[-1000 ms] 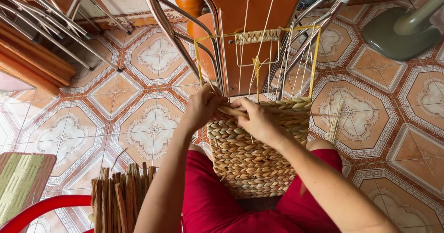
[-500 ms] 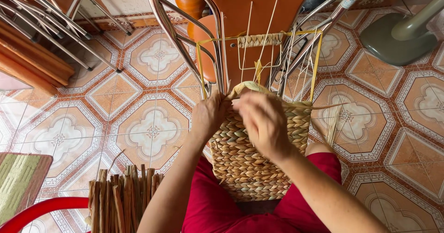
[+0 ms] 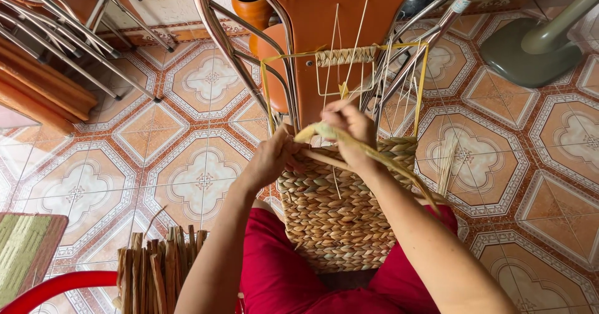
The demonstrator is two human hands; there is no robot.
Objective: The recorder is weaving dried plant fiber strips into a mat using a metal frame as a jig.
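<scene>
The woven basket's (image 3: 337, 227) base hides behind red-clad knees; the red chair (image 3: 43, 289) runs off frame.

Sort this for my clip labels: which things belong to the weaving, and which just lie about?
In use: woven basket, yellow wire frame, fibre strand, left hand, right hand.
Lying about: bundle of dried stalks, fan base, orange pot, green mat.

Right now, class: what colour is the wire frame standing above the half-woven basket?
Yellow: the wire frame above the woven basket, seen in the head view.
</scene>
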